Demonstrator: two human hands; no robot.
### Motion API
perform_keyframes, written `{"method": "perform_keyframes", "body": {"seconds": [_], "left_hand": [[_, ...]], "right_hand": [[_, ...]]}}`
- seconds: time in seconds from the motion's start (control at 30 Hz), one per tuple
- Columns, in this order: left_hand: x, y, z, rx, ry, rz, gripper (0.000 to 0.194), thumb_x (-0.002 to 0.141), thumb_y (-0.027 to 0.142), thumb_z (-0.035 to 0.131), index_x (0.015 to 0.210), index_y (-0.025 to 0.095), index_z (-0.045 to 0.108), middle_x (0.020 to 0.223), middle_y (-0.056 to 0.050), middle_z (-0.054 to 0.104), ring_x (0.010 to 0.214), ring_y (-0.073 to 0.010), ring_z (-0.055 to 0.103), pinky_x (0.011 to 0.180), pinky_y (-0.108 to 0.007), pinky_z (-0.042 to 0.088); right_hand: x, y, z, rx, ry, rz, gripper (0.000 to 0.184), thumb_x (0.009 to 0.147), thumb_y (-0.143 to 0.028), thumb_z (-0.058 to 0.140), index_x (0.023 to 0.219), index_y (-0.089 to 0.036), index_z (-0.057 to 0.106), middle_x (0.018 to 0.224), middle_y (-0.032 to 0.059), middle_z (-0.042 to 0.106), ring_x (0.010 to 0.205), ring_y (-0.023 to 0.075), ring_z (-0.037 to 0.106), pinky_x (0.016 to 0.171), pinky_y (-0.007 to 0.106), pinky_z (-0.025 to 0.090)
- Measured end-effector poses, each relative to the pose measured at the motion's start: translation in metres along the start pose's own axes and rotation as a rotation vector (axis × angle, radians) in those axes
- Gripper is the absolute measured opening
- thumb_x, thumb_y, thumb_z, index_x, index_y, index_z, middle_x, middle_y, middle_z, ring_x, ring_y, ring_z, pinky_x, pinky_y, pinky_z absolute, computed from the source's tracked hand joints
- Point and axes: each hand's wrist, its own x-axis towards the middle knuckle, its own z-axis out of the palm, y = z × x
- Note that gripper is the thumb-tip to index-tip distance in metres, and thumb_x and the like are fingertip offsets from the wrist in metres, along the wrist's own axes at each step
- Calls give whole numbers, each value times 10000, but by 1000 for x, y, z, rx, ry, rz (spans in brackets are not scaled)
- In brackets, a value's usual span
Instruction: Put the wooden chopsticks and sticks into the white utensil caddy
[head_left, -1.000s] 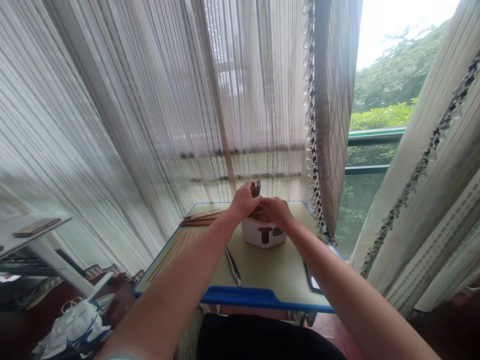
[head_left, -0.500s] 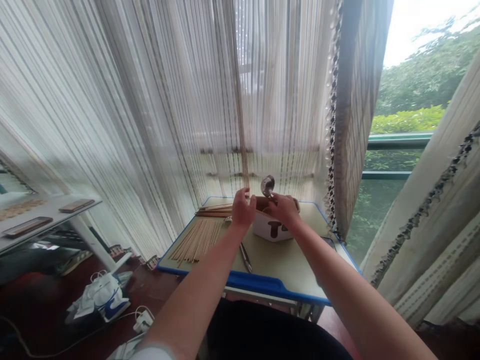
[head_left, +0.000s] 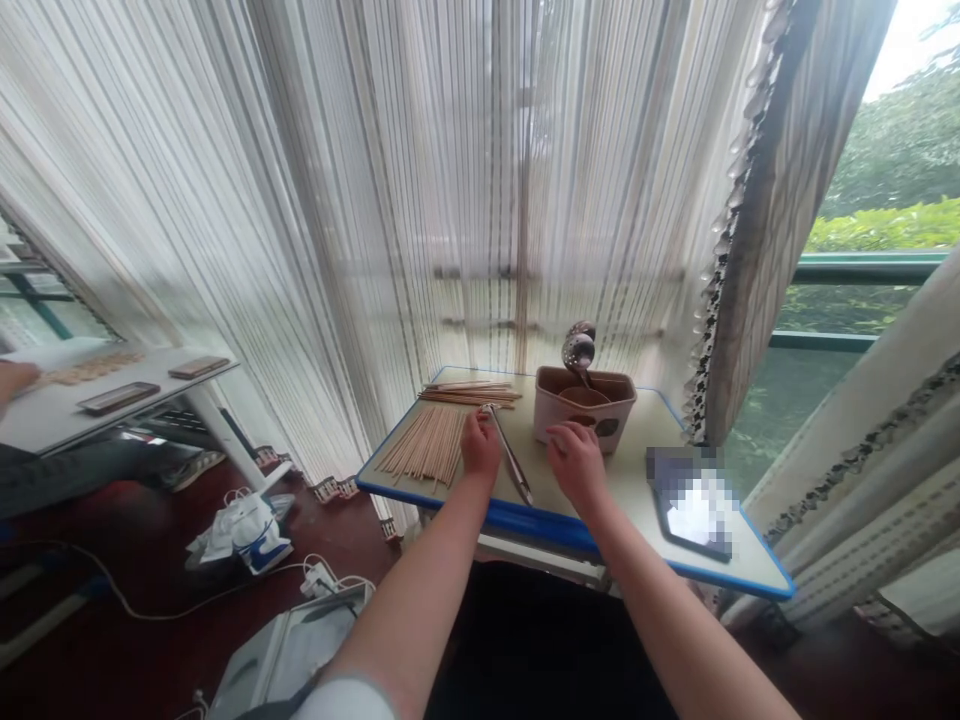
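Observation:
My left hand lies palm down on the small blue-edged table, fingers stretched forward between a spread of wooden sticks and a long metal utensil. Its fingertips touch the utensil's far end. My right hand is open and empty, hovering just in front of a white container with dark lettering. A perforated metal ladle stands in that container. A second bundle of sticks lies at the table's far edge.
A phone with a blurred screen lies on the table's right side. Striped curtains hang behind the table. On the floor at left are shoes, cables and a power strip. A white side table stands far left.
Both hands have drawn back from the container's rim toward me. The ladle my right hand held now stands in the container. The view has swung left and down.

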Motion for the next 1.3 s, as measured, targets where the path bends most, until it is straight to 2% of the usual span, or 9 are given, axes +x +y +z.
{"method": "perform_keyframes", "body": {"seconds": [0.07,0.13,0.23,0.37,0.6,0.8,1.07,1.2,1.3], "left_hand": [[-1,-2,-1,13,-41,-21,306,786,83,405,1052,194,509,1053,-88,612,906,-173,609,802,-317,478],[1,-3,-4,1,-64,-59,291,780,87,423,1029,195,529,1056,-88,615,917,-178,611,807,-319,479],[4,-4,-9,-73,-97,-183,251,769,111,463,995,177,550,1040,-102,622,896,-185,623,773,-310,493],[5,-8,-9,-149,-169,-244,214,744,120,516,945,164,574,972,-108,644,843,-183,637,710,-289,508],[4,-14,2,-281,-246,-257,253,750,202,548,992,128,557,949,-109,641,702,-136,643,577,-233,516],[9,-15,-2,-418,-266,-336,233,831,254,393,895,111,566,787,-87,657,552,-113,623,503,-235,518],[5,-15,-7,-499,-299,-339,316,805,419,490,846,113,555,773,-92,662,516,-110,608,450,-215,501],[4,-19,-3,-520,-372,-324,274,810,385,499,791,113,529,759,-93,660,528,-123,621,438,-213,493],[3,-19,-3,-558,-435,-314,261,812,372,500,804,112,527,770,-98,664,536,-136,630,428,-220,488]], "right_hand": [[-6,-2,16,16,-212,86,259,803,-329,498,923,-167,660,903,88,641,872,204,559,803,310,423],[-12,-4,30,-39,-331,114,314,766,-405,547,923,-161,667,881,92,638,853,211,560,789,307,414],[-20,-5,41,-164,-337,76,304,729,-398,590,915,-174,678,901,93,625,900,227,533,824,315,384],[-24,-4,37,-186,-375,66,188,752,-294,554,815,-170,680,804,76,626,826,208,538,769,298,393],[-29,-7,26,-55,-259,96,193,795,-214,481,886,-149,637,872,79,608,811,169,559,759,265,413],[-31,-7,27,22,-227,69,141,779,-201,490,804,-179,627,814,43,568,755,153,549,733,268,430],[-33,-6,29,-73,-175,70,181,795,-183,482,860,-186,651,889,59,574,829,166,547,770,274,422],[-34,-7,28,-209,-84,67,215,802,-168,473,893,-201,664,922,75,595,899,204,529,812,297,405],[-35,-9,28,-196,-113,67,239,815,-196,470,974,-209,648,980,78,614,921,212,540,830,304,402]]}}
